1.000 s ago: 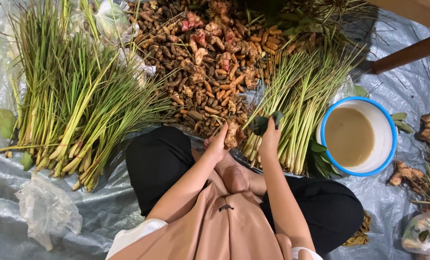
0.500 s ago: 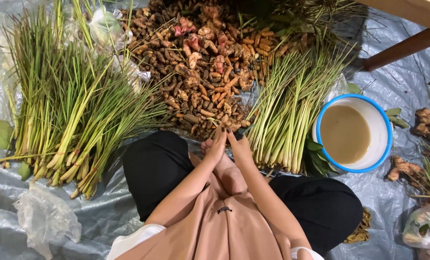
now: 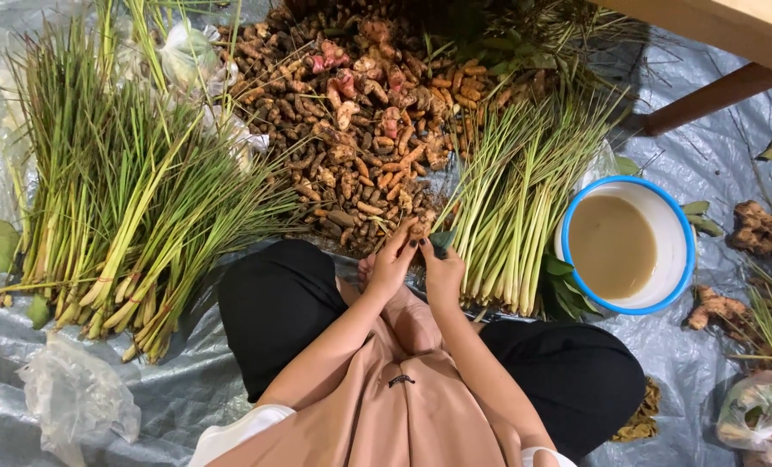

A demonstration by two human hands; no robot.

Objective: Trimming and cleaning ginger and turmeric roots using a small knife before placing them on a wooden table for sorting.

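Observation:
My left hand (image 3: 390,264) reaches forward over my lap, its fingertips resting on the near edge of a big heap of brown and orange roots (image 3: 360,130). My right hand (image 3: 442,275) is right beside it, almost touching, and pinches a small dark green piece (image 3: 443,239) at its fingertips. Whether the left hand grips a root is hidden by the fingers. A bundle of trimmed lemongrass stalks (image 3: 516,216) lies just right of my right hand.
A larger lemongrass pile (image 3: 118,216) lies on the left of the grey tarp (image 3: 23,346). A blue-rimmed white bowl of murky water (image 3: 625,245) stands on the right, with knobbly roots (image 3: 762,227) beyond it. A crumpled plastic bag (image 3: 75,398) lies near left; a wooden table leg (image 3: 714,95) crosses far right.
My right hand has moved left from the lemongrass bundle to meet my left hand at the near edge of the root heap, still with the green piece.

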